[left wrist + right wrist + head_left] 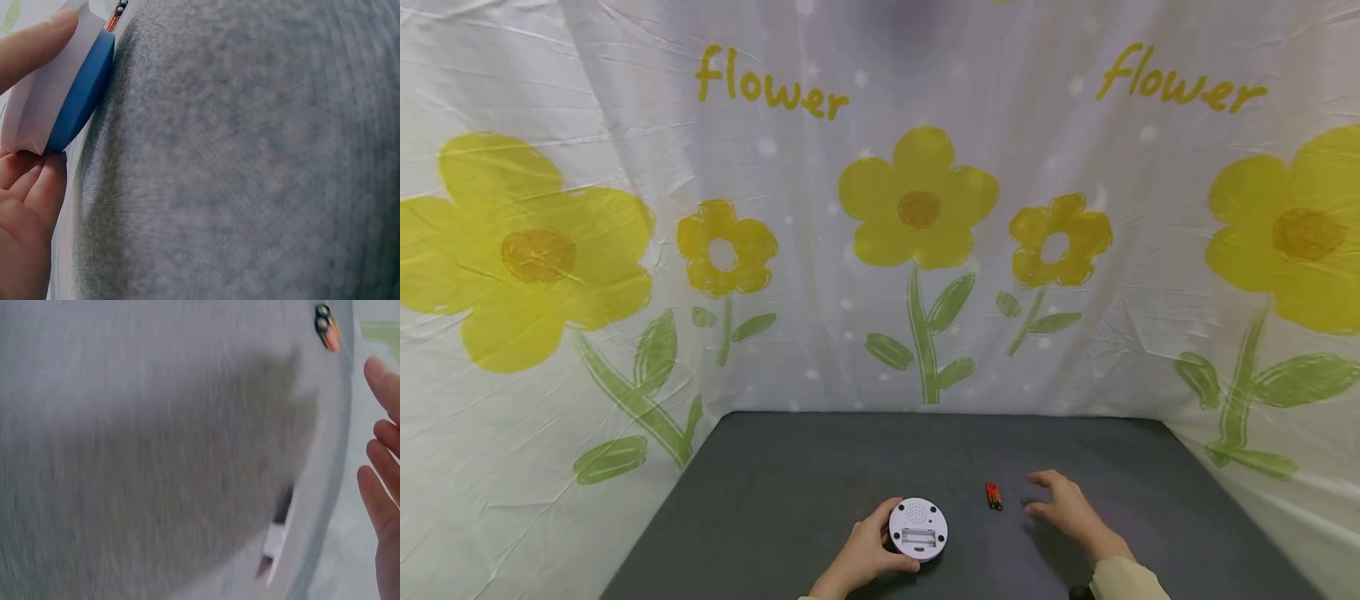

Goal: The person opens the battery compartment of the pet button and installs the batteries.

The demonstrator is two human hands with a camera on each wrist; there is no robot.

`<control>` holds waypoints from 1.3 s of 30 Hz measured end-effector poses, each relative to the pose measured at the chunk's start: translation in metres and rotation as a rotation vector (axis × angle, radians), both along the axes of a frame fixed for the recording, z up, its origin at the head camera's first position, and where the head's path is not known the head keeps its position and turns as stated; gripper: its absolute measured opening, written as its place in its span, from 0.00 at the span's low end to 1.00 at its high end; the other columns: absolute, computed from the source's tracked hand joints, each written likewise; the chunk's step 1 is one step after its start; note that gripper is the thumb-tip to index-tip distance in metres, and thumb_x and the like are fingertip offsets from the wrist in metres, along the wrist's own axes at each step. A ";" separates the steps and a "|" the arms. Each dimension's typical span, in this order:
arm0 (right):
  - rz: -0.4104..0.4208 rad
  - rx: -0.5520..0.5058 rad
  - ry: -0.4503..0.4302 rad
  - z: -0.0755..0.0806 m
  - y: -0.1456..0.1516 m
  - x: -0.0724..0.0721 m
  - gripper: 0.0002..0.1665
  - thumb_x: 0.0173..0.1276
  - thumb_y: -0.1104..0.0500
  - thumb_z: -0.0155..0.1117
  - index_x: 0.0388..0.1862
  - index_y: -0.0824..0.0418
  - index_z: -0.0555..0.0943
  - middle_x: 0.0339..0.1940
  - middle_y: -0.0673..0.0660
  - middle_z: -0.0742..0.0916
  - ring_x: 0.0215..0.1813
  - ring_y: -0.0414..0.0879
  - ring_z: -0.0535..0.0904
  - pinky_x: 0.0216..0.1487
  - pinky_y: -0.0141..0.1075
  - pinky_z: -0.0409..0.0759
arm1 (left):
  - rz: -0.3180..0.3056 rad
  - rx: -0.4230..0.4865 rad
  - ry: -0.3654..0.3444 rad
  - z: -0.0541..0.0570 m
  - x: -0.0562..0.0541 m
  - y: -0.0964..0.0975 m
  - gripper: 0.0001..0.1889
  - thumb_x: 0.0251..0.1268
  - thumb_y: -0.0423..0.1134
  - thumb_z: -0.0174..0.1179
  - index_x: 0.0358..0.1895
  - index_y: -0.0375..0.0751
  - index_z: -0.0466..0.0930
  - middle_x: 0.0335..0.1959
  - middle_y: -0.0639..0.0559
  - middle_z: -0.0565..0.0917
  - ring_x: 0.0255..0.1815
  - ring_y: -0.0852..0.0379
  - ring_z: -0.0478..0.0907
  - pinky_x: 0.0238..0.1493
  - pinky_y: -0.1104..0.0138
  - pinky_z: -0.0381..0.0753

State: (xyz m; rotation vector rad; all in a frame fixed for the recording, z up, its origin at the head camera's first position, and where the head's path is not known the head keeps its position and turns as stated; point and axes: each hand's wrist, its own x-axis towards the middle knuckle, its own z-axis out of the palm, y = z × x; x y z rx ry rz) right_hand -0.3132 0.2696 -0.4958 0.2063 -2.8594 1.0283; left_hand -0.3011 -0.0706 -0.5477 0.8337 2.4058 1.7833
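Note:
My left hand (868, 550) grips a round white device (917, 515) by its edge, thumb on the near side and fingers on the far side. Its underside faces up, with speaker holes, small dark feet and an uncovered battery compartment (918, 538) with no batteries in it. The left wrist view shows the device's blue face (84, 94) turned to the table. Two red-and-black batteries (994, 497) lie side by side on the table, right of the device. Just right of them my right hand (1071, 508) hovers with fingers apart, holding nothing.
A dark grey cloth-like surface covers the table (820, 458). Behind it and at both sides hangs a white curtain (805, 333) printed with yellow flowers. A blurred dark-and-white object (275, 537) shows low in the right wrist view.

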 end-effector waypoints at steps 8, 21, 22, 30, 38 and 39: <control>0.031 -0.065 0.057 -0.014 -0.021 -0.006 0.33 0.43 0.65 0.76 0.50 0.72 0.77 0.49 0.67 0.80 0.53 0.64 0.73 0.52 0.55 0.70 | -0.035 0.036 -0.004 0.000 0.000 -0.001 0.46 0.34 0.33 0.77 0.62 0.30 0.62 0.57 0.39 0.72 0.57 0.55 0.71 0.53 0.70 0.71; 0.048 -0.013 0.068 -0.028 -0.035 -0.015 0.34 0.41 0.64 0.77 0.49 0.73 0.77 0.46 0.67 0.80 0.50 0.63 0.74 0.52 0.55 0.70 | -0.082 0.115 -0.081 0.001 0.003 -0.002 0.46 0.35 0.30 0.76 0.63 0.28 0.60 0.59 0.39 0.70 0.58 0.53 0.70 0.53 0.71 0.71; 0.051 -0.015 0.079 -0.029 -0.036 -0.015 0.33 0.41 0.64 0.77 0.49 0.73 0.77 0.46 0.67 0.80 0.51 0.64 0.74 0.52 0.56 0.69 | -0.083 0.115 -0.080 0.001 0.003 -0.003 0.46 0.35 0.30 0.76 0.63 0.28 0.60 0.59 0.39 0.70 0.59 0.53 0.69 0.53 0.71 0.71; 0.072 0.015 0.073 -0.032 -0.037 -0.018 0.34 0.45 0.63 0.75 0.52 0.73 0.76 0.50 0.68 0.79 0.52 0.66 0.69 0.54 0.58 0.66 | -0.059 0.103 -0.097 0.000 0.004 -0.005 0.45 0.36 0.30 0.76 0.63 0.31 0.62 0.59 0.40 0.70 0.61 0.51 0.67 0.55 0.70 0.70; 0.074 0.016 0.035 -0.027 -0.038 -0.020 0.31 0.44 0.63 0.76 0.50 0.69 0.78 0.49 0.66 0.79 0.50 0.64 0.70 0.53 0.57 0.67 | -0.054 0.102 -0.107 -0.002 0.002 -0.006 0.45 0.35 0.29 0.76 0.64 0.32 0.62 0.59 0.40 0.70 0.60 0.51 0.68 0.54 0.70 0.70; 0.070 0.010 0.033 -0.027 -0.038 -0.021 0.29 0.44 0.63 0.76 0.48 0.68 0.79 0.48 0.66 0.79 0.50 0.64 0.70 0.53 0.57 0.68 | -0.053 0.100 -0.104 -0.002 0.001 -0.006 0.45 0.35 0.29 0.76 0.64 0.32 0.62 0.59 0.40 0.70 0.60 0.51 0.68 0.54 0.71 0.71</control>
